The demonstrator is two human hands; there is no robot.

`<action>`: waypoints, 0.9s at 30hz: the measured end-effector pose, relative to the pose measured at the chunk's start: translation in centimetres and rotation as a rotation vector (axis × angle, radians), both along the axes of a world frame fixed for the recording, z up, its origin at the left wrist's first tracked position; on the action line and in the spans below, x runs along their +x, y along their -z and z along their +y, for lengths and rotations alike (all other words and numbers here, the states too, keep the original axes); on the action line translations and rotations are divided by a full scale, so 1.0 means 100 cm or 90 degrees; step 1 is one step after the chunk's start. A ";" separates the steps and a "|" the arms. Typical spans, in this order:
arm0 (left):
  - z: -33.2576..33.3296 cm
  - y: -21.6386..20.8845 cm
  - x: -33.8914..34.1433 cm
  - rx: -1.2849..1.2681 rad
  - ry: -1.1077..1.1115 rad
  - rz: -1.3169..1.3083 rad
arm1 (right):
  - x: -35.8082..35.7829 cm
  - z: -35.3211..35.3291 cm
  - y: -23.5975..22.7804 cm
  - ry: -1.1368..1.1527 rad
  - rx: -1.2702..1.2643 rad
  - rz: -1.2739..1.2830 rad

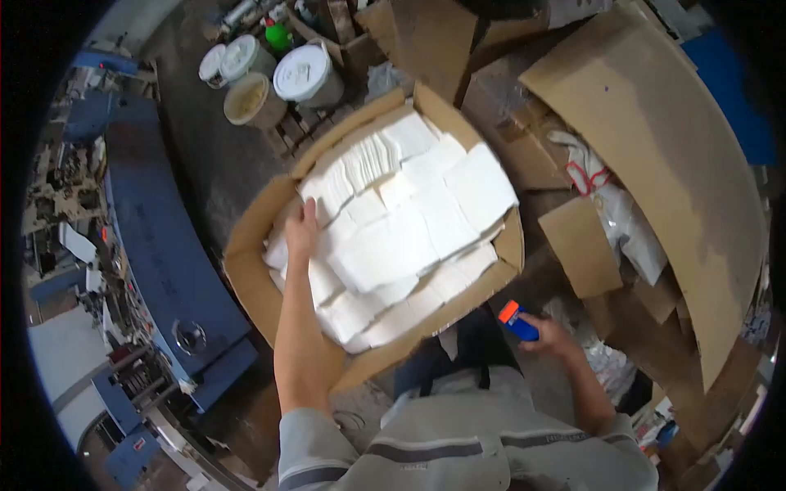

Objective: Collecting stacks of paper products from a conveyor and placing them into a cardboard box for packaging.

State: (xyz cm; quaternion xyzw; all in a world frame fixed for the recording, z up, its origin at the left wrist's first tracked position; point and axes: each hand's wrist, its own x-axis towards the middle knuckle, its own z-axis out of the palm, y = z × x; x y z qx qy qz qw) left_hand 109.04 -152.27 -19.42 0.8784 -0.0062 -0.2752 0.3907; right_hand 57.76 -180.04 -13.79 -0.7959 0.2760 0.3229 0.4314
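Note:
A brown cardboard box (393, 356) stands tilted in front of me, filled with stacks of white paper pieces (385, 245). Inside its left part, my left hand (301, 233) rests among the stacks, its fingers bent against the paper. Those fingers are partly hidden, so what they grip does not show. Just outside the box's near right corner, my right hand (550, 335) is closed round a small blue block-shaped thing with an orange end (519, 321). Its exact kind cannot be made out.
On the left runs a long blue machine (155, 237) with a round handle. White buckets (308, 75) stand beyond the box, near a green bottle (278, 36). At the right lie a large cardboard sheet (647, 123), cardboard scraps and white gloves with red cuffs (585, 164).

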 end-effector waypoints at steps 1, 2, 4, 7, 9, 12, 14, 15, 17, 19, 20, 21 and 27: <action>0.010 -0.005 -0.008 -0.068 -0.032 -0.118 | 0.014 -0.002 -0.020 -0.014 0.005 0.008; 0.051 0.008 -0.011 -0.061 -0.055 -0.266 | 0.037 -0.001 -0.048 -0.032 0.017 -0.021; 0.029 -0.044 -0.062 -0.117 -0.108 -0.236 | 0.034 -0.006 -0.094 -0.017 -0.027 -0.057; 0.071 -0.060 -0.118 -0.207 -0.176 -0.138 | 0.067 -0.007 -0.149 0.032 0.013 -0.269; 0.078 -0.069 -0.157 -0.219 -0.222 -0.056 | 0.096 0.001 -0.166 0.020 -0.061 -0.348; 0.090 -0.064 -0.199 -0.234 -0.191 -0.010 | 0.159 0.029 -0.187 0.019 -0.122 -0.455; 0.080 -0.078 -0.221 -0.292 -0.201 0.026 | 0.192 0.039 -0.186 -0.024 -0.139 -0.544; 0.079 -0.086 -0.231 -0.307 -0.219 0.069 | 0.200 0.048 -0.186 -0.047 -0.141 -0.545; 0.074 -0.104 -0.250 -0.354 -0.186 0.077 | 0.200 0.062 -0.195 -0.049 -0.103 -0.581; 0.066 -0.116 -0.263 -0.399 -0.165 0.096 | 0.174 0.072 -0.202 -0.058 -0.083 -0.472; 0.061 -0.119 -0.267 -0.412 -0.129 0.112 | 0.157 0.076 -0.197 -0.044 -0.098 -0.491; 0.058 -0.122 -0.268 -0.422 -0.092 0.127 | 0.137 0.081 -0.191 -0.019 -0.132 -0.543; 0.047 -0.133 -0.272 -0.444 0.146 0.128 | -0.015 0.123 -0.206 0.282 -0.215 -0.380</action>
